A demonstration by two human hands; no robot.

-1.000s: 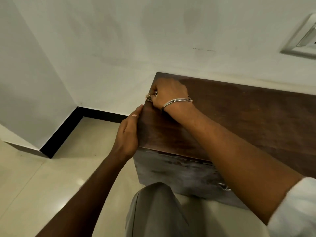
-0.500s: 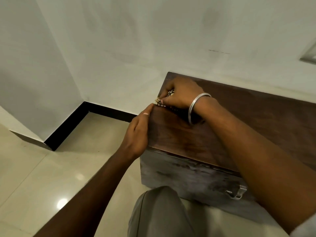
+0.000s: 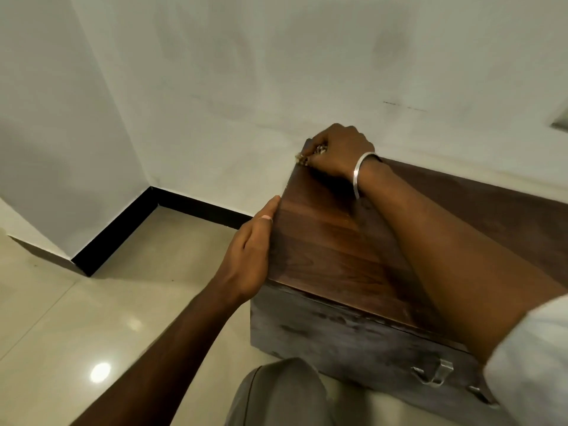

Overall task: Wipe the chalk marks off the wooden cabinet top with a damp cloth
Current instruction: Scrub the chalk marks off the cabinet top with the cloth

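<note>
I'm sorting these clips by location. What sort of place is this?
Probably an indoor room, likely in a home, seen at a corner: glossy pale floor tiles, plain painted walls with a black skirting board, and a dark wooden cabinet standing against the wall.

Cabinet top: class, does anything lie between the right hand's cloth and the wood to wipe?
Nothing visible. The right hand grips the cloth at the far left corner; only that arm crosses the cabinet top. The left hand rests against its left edge.
</note>
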